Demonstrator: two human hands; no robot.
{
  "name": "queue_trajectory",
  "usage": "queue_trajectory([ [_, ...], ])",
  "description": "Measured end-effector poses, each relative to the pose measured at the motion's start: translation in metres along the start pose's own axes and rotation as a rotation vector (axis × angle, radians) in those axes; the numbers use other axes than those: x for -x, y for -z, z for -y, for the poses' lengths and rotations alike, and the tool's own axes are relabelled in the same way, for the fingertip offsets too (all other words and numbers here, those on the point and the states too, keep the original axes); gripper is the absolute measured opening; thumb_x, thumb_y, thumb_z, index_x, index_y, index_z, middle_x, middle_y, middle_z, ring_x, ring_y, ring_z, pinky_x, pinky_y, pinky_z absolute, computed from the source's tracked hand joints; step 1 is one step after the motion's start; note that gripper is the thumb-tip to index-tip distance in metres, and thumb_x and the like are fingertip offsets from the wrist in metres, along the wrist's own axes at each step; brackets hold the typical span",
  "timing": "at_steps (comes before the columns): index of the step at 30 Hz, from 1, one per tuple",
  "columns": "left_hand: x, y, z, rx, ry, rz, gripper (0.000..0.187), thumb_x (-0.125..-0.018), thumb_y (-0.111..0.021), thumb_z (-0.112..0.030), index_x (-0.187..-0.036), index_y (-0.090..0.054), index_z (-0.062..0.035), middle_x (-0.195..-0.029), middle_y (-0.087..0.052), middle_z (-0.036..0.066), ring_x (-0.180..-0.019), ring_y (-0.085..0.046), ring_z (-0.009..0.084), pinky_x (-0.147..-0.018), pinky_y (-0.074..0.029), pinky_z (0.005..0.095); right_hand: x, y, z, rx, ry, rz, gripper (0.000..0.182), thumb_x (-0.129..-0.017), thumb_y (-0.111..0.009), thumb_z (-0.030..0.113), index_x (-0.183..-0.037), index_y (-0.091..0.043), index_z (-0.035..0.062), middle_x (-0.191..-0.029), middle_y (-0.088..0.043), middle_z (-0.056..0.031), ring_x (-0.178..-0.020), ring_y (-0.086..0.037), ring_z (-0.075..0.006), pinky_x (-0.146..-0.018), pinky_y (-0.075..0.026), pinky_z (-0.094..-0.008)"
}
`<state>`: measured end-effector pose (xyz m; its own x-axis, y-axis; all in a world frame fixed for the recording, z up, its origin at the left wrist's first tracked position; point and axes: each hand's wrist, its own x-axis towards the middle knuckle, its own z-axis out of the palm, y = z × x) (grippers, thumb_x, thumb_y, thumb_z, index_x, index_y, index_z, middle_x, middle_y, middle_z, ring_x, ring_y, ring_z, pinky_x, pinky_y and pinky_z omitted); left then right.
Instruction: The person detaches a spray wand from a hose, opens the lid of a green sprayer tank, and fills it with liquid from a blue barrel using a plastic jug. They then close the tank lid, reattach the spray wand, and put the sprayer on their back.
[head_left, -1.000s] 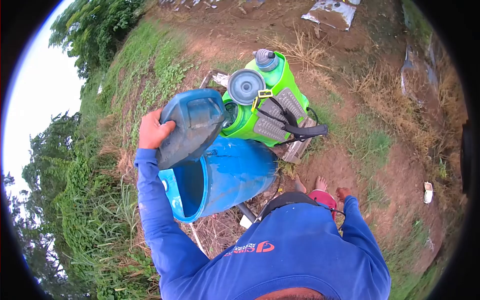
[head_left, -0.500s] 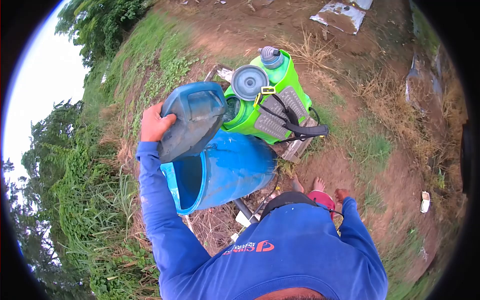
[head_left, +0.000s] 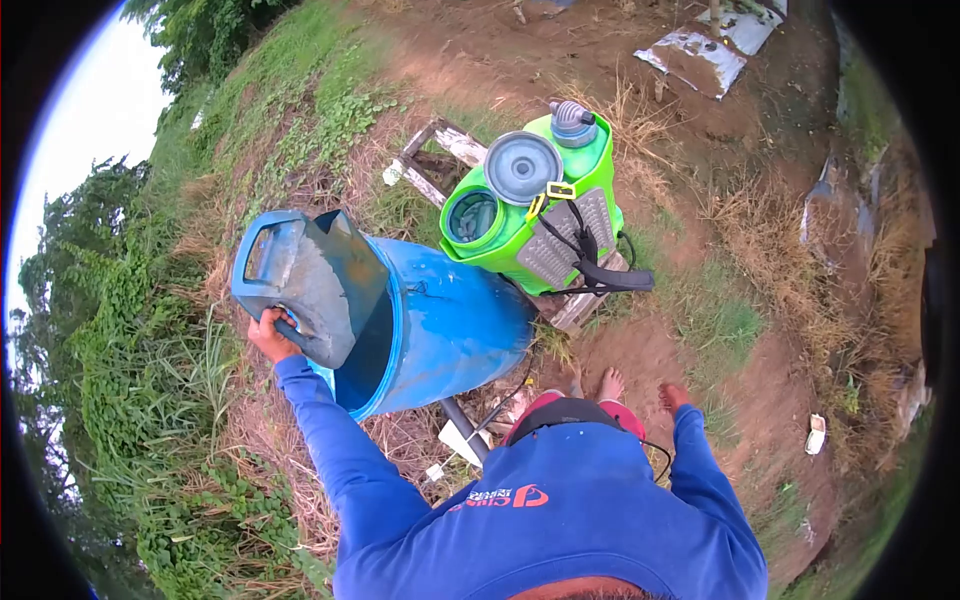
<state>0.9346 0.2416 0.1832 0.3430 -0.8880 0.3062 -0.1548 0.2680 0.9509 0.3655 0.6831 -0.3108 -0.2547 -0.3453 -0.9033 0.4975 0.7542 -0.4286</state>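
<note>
My left hand is closed on the handle of a cut-open blue plastic jug, worn and muddy on its outside. The jug is tilted over the mouth of a blue barrel, hiding part of the opening. Beyond the barrel stands a bright green backpack sprayer. Its filler opening is uncovered, and a round grey lid rests on top beside it. My right hand hangs low at my side, near my bare foot; its fingers look loosely apart, with nothing visible in them.
Under the sprayer is a rough wooden stand, and its black strap hangs toward me. A dark pipe lies near the barrel. Thick weeds grow on the left; a small white container lies on the ground at right.
My left hand has moved down and left with the jug, away from the sprayer's opening and over the barrel's mouth. The jug has turned, and the sprayer's opening now shows fully.
</note>
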Motion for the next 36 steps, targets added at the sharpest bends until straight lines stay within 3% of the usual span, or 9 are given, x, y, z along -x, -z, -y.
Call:
queue_trajectory([
  [4, 0.001, 0.028, 0.059, -0.068, 0.089, -0.087, 0.017, -0.076, -0.065, -0.014, -0.081, -0.061, 0.0017, -0.065, -0.058, 0.008, -0.049, -0.052, 0.0166, -0.048, -0.044, 0.0291, 0.029, -0.028, 0.095, 0.000, 0.338, -0.002, 0.019, -0.092, -0.062, 0.028, -0.095, -0.062, 0.0090, -0.077, -0.058, -0.0006, -0.063, -0.055, -0.0126, -0.052, -0.046, -0.0293],
  [8, 0.002, 0.048, 0.150, -0.648, 0.161, 0.177, 0.024, -0.074, -0.069, -0.018, -0.083, -0.061, 0.0024, -0.069, -0.061, 0.009, -0.051, -0.055, 0.0159, -0.049, -0.045, 0.0302, 0.095, -0.077, 0.226, 0.092, 0.601, 0.000, 0.023, -0.096, -0.062, 0.031, -0.102, -0.063, 0.0088, -0.083, -0.059, 0.0014, -0.068, -0.056, -0.0090, -0.056, -0.047, -0.0248],
  [12, 0.019, 0.039, 0.200, -1.323, 0.253, 0.351, 0.054, -0.068, -0.071, -0.040, -0.104, -0.071, -0.0006, -0.103, -0.071, 0.026, -0.095, -0.070, 0.0397, -0.084, -0.054, 0.0477, 0.157, -0.123, 0.321, 0.131, 0.937, -0.027, 0.018, -0.099, -0.060, 0.027, -0.102, -0.062, 0.0094, -0.083, -0.056, 0.0044, -0.073, -0.053, -0.0057, -0.060, -0.045, -0.0226],
  [13, 0.019, 0.038, 0.210, -1.342, 0.391, 0.438, 0.061, -0.068, -0.069, -0.047, -0.112, -0.071, -0.0037, -0.116, -0.067, 0.028, -0.115, -0.061, 0.0447, -0.097, -0.049, 0.0515, 0.170, -0.133, 0.336, 0.123, 0.988, -0.037, 0.019, -0.099, -0.060, 0.027, -0.103, -0.062, 0.0092, -0.085, -0.056, 0.0048, -0.075, -0.052, -0.0055, -0.061, -0.045, -0.0225],
  [20, 0.024, 0.010, 0.276, -1.431, 0.354, 0.570, 0.053, -0.068, -0.068, -0.041, -0.104, -0.073, -0.0020, -0.110, -0.070, 0.027, -0.104, -0.067, 0.0435, -0.090, -0.054, 0.0519, 0.140, -0.110, 0.293, 0.327, 0.950, -0.152, 0.018, -0.096, -0.063, 0.025, -0.099, -0.064, 0.0067, -0.084, -0.059, 0.0022, -0.078, -0.055, -0.0081, -0.066, -0.048, -0.0294],
  [25, 0.019, -0.014, 0.306, -1.394, 0.288, 0.628, 0.059, -0.070, -0.069, -0.044, -0.114, -0.071, -0.0053, -0.114, -0.069, 0.026, -0.110, -0.064, 0.0438, -0.093, -0.051, 0.0526, 0.111, -0.045, 0.173, 0.579, 0.459, -0.340, 0.037, -0.088, -0.067, 0.040, -0.101, -0.067, 0.0050, -0.087, -0.065, -0.0059, -0.079, -0.063, -0.0179, -0.064, -0.056, -0.0361],
  [28, 0.015, 0.018, 0.330, -1.227, 0.126, 0.495, 0.051, -0.073, -0.070, -0.038, -0.111, -0.071, -0.0028, -0.102, -0.073, 0.022, -0.091, -0.071, 0.0380, -0.081, -0.056, 0.0483, 0.112, 0.014, 0.080, 0.568, 0.048, -0.384, 0.043, -0.086, -0.066, 0.043, -0.108, -0.066, 0.0054, -0.090, -0.066, -0.0101, -0.079, -0.065, -0.0225, -0.064, -0.059, -0.0391],
  [32, 0.021, 0.062, 0.322, -0.283, 0.398, 0.079, 0.026, -0.073, -0.069, -0.014, -0.092, -0.068, 0.0034, -0.069, -0.062, 0.010, -0.052, -0.055, 0.0167, -0.048, -0.046, 0.0301, 0.163, 0.066, -0.021, 0.326, -0.281, -0.429, 0.042, -0.087, -0.066, 0.042, -0.109, -0.065, 0.0063, -0.092, -0.065, -0.0100, -0.076, -0.064, -0.0238, -0.060, -0.057, -0.0405],
  [36, 0.030, 0.070, 0.268, -0.106, 0.336, -0.091, 0.019, -0.071, -0.069, -0.010, -0.083, -0.063, 0.0036, -0.066, -0.058, 0.011, -0.051, -0.052, 0.0183, -0.048, -0.044, 0.0300, 0.192, 0.078, -0.066, 0.120, -0.431, -0.414, 0.037, -0.087, -0.067, 0.040, -0.106, -0.065, 0.0078, -0.089, -0.062, -0.0079, -0.070, -0.061, -0.0219, -0.058, -0.056, -0.0404],
])
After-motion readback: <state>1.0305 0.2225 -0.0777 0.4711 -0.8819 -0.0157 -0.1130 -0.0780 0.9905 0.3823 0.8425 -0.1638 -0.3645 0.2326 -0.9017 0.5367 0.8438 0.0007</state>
